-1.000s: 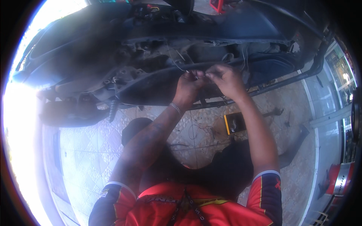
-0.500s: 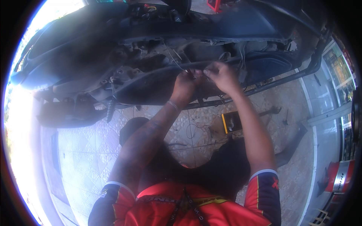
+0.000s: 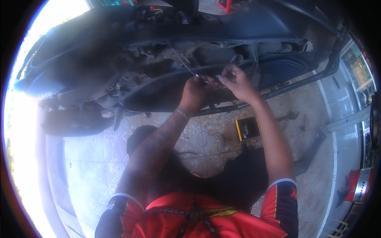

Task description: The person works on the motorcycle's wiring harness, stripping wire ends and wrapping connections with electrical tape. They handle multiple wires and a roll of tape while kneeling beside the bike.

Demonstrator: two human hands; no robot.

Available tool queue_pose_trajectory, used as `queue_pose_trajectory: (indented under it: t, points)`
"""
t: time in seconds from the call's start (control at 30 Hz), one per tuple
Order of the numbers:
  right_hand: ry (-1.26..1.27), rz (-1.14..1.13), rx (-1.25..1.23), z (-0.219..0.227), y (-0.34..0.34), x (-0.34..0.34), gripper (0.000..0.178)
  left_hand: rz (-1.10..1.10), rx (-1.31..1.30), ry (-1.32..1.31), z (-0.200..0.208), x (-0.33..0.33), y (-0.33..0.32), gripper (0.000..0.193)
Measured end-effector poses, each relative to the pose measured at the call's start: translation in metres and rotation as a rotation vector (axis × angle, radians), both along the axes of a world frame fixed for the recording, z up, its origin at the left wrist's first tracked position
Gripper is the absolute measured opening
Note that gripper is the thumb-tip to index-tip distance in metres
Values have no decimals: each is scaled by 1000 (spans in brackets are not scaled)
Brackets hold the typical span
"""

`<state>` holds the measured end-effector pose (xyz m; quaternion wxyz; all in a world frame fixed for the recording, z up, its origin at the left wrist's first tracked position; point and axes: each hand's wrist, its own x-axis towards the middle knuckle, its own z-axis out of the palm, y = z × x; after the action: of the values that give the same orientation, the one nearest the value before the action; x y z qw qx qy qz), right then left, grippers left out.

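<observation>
A dark motor scooter (image 3: pixel 158 89) stretches across the far side, with part of its side opened up and its frame showing. From that opening a thin pale wire (image 3: pixel 180 58) runs down into my left hand (image 3: pixel 195 92), whose fingers are closed on it near its lower end. Close by on the right is my right hand (image 3: pixel 239 84), thumb and fingers brought together in a pinch. Something thin and light shows between the two hands, too small to name. Both hands are in front of the scooter's lower side panel.
On the tiled floor (image 3: pixel 198 139) lies a black box with a yellow edge (image 3: pixel 248 129), right of my knees. Thin wire pieces lie near it. A dark tube-like bar (image 3: pixel 291 85) runs along the scooter's right side. Glass-fronted shelves (image 3: pixel 359 73) stand at the right.
My right hand has drawn slightly away to the right, widening the gap between the hands. The left hand keeps its hold on the wire, almost in place.
</observation>
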<state>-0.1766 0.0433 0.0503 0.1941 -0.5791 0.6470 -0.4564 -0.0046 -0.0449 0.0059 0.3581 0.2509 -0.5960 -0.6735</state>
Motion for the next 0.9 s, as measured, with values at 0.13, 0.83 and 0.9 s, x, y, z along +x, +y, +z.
queue_pose_trajectory:
  t: [0.13,0.83,0.9]
  points:
    - [123,117,-6,11,12,0,22,-2,4,10,4,1,2,15]
    - [555,-170,92,2,-2,35,18,62,53,-1,-12,2,-4,13]
    - [486,-155,84,0,-2,33,18,61,46,-31,-13,1,-5,15]
